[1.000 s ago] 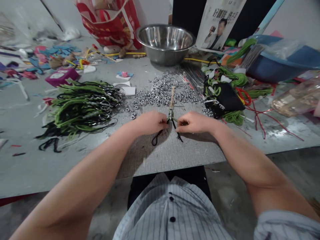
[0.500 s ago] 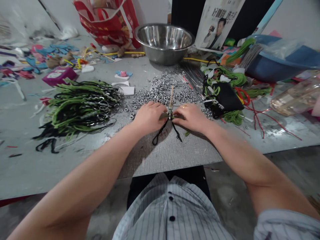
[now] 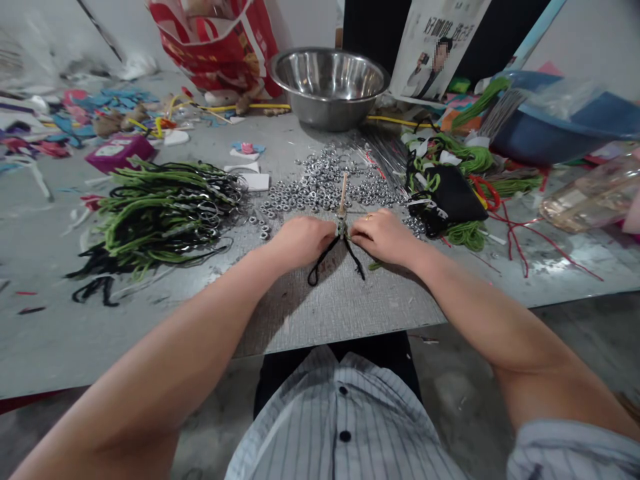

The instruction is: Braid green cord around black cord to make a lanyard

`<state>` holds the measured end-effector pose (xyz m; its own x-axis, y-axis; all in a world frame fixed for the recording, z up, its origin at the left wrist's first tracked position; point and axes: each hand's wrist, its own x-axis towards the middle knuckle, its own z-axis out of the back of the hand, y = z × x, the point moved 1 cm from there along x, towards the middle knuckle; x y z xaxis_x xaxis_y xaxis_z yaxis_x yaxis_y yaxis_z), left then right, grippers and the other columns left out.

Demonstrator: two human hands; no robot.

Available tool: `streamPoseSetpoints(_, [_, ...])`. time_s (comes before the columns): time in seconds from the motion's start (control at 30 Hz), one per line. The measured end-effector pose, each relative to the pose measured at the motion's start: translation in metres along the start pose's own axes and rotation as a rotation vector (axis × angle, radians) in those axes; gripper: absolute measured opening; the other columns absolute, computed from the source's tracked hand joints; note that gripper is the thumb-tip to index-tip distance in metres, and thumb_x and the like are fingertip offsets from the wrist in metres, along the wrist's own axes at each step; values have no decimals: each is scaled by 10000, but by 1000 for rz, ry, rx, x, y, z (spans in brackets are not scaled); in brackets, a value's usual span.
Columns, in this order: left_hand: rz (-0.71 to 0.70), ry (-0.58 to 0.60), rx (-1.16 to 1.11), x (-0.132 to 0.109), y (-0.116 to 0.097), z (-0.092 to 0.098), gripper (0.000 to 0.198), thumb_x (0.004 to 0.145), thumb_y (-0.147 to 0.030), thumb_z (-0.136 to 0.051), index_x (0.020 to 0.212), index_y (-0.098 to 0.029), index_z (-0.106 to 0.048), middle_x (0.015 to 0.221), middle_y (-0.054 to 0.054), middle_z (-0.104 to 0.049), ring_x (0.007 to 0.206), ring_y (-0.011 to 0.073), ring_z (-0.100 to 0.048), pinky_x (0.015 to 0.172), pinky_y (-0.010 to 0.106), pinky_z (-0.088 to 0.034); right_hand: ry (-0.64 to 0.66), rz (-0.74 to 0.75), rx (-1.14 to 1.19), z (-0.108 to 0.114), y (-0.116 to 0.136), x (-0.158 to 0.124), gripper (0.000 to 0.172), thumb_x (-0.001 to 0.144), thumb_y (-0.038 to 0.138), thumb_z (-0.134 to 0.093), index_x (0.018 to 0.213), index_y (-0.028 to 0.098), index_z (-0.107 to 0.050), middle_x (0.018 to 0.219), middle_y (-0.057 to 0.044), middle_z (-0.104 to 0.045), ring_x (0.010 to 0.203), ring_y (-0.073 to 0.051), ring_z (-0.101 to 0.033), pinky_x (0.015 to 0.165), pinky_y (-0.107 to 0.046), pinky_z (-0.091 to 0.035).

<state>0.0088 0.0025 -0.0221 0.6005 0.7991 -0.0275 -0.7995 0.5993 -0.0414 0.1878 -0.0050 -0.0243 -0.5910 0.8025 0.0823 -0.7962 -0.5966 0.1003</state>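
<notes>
Between my hands stands a thin wooden stick (image 3: pixel 344 192), with a small knotted piece of cord and metal (image 3: pixel 341 227) at its base. Two black cord ends (image 3: pixel 355 259) spread from it toward the table's front edge. My left hand (image 3: pixel 307 240) is closed at the left side of the piece, its fingertips pinched on cord. On the right, my right hand (image 3: pixel 383 235) is curled with its fingers together, also pinching cord close to the piece. The cord inside the fingers is mostly hidden. Many small metal nuts (image 3: pixel 320 180) lie just beyond my hands.
A pile of green and black cords (image 3: pixel 160 213) lies left. Behind the nuts stands a steel bowl (image 3: pixel 330 87), with a red bag (image 3: pixel 215 60) beside it. Right are more cord bundles (image 3: pixel 445 193), a blue basin (image 3: pixel 555 127) and a clear bottle (image 3: pixel 595 190).
My left hand has moved slightly down and its fingers have curled in more. My right hand has shifted slightly right, its fingers more tucked. The green cord between the hands shows less.
</notes>
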Motion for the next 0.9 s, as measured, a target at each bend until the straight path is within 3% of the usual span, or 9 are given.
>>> streamPoseSetpoints(0.67, [1,75,-69,-3,4,7,238,819,-196,-398,831,-208,-636,748,32,-671,670,167,-591,587,258,-365,-2,2,-10,2,-5,-3,166,867,266,-532,805,204,-674,794,-30,-687,801,-185,-572,755,-331,-308])
streamPoseSetpoints(0.8, [50,37,-131,-6,4,8,239,804,-268,-425,886,-204,-641,784,33,-675,704,179,-601,615,268,-403,-137,12,125,0,-15,1,294,913,332,-456,865,170,-697,925,-80,-680,884,-191,-584,795,-323,-376])
streamPoseSetpoints(0.9, [61,-50,-159,-7,5,8,262,772,-235,-437,942,-176,-627,910,59,-667,787,187,-607,685,284,-442,-294,-47,123,-4,-28,5,308,914,257,-422,1022,144,-687,1085,-119,-657,1012,-222,-567,880,-355,-392])
